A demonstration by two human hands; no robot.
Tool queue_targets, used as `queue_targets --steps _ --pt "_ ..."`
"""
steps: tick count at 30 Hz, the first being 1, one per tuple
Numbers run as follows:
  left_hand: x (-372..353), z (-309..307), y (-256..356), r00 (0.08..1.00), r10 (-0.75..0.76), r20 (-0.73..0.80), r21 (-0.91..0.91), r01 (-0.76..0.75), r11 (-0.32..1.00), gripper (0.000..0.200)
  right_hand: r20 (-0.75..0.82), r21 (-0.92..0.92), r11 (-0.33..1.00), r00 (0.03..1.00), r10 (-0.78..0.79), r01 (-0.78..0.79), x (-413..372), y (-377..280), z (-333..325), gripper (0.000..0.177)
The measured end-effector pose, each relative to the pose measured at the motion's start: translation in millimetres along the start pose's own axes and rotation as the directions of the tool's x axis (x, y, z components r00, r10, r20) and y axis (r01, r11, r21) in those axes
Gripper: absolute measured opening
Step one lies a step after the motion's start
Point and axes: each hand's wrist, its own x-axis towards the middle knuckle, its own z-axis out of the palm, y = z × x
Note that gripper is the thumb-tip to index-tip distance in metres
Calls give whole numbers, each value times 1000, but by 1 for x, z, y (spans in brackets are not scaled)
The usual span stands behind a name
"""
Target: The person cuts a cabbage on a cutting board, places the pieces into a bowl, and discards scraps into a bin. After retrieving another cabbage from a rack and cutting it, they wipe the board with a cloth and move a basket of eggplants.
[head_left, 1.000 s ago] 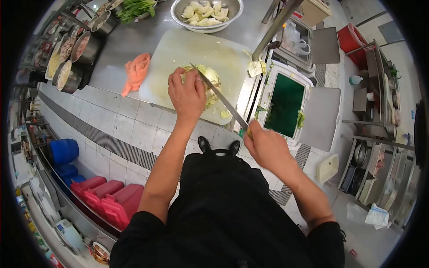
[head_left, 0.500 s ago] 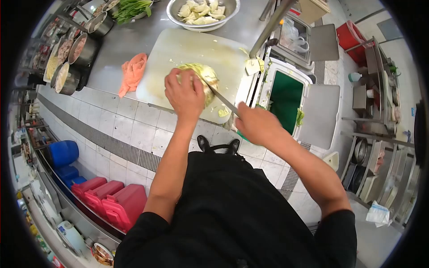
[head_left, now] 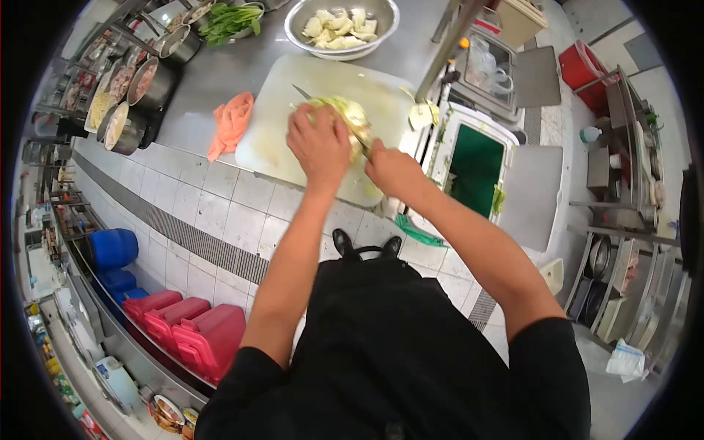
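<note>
A pale green cabbage (head_left: 350,111) rests on the white cutting board (head_left: 275,158). My left hand (head_left: 319,143) lies over its near left side, fingers curled and pressing on it. In my right hand (head_left: 392,170) is the handle of a kitchen knife (head_left: 301,92). The blade runs across the cabbage, its tip showing beyond the far left side and its middle hidden. A crumpled orange cloth (head_left: 232,123) lies by the board's left edge.
Behind the board stands a metal bowl (head_left: 293,28) of cut cabbage pieces. Leafy greens (head_left: 227,22) and metal pots (head_left: 152,84) are at the back left. To the right sits an uncovered bin with a green inside (head_left: 477,165), below a slanting metal post (head_left: 451,51).
My right hand and the knife have moved forward and left, so the blade now reaches past the cabbage's far side. My left hand stays on the cabbage.
</note>
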Motion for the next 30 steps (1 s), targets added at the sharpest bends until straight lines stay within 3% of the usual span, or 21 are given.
queue_targets --steps 2,5,6,8,11,14,16,18,21,23,25,26,28,30 --pt "20 2 -7 999 -26 19 1 26 1000 24 -61 15 995 993 -99 100 13 -7 -9 31" --pt "23 0 -8 953 -104 283 11 106 994 35 20 66 994 996 -86 85 6 -11 -16 29" --pt "28 -1 -6 954 -103 280 10 105 994 35 18 65 994 996 -88 86 7 -9 -17 29" --pt "37 -4 -8 916 108 387 124 -168 978 35 24 41 997 997 -73 72 8 -8 -14 27" --pt "42 0 -14 874 103 474 69 -153 986 34 -4 -5 999 999 -43 43 6 -20 -15 23" --pt "39 9 -5 895 157 418 145 -237 961 32 -67 63 998 997 34 -30 21 -11 14 27" --pt "40 12 -14 884 139 446 179 -240 954 33 -58 38 999 998 -10 12 31 -19 7 23" --pt "56 17 -21 890 63 451 158 -149 976 33 -81 19 999 996 -48 50 33 -21 -7 19" --pt "62 16 -21 876 72 477 164 -170 972 33 -37 -1 990 989 -141 141 31 -26 -27 20" --pt "60 12 -12 871 76 486 188 -189 964 34 28 -64 995 997 -77 78 18 -30 -42 21" --pt "61 13 -14 858 43 512 294 -222 930 35 21 -45 995 996 -91 92 39 -29 -16 21" --pt "61 21 -14 852 47 522 282 -224 933 35 -6 -37 996 997 -80 80 46 -22 -2 20" --pt "63 14 -31 894 11 449 125 -75 989 35 10 2 997 997 -75 75 54 -32 11 20" --pt "61 18 -29 898 44 438 160 -126 979 35 -22 -14 992 992 -124 124 55 -22 -1 19"
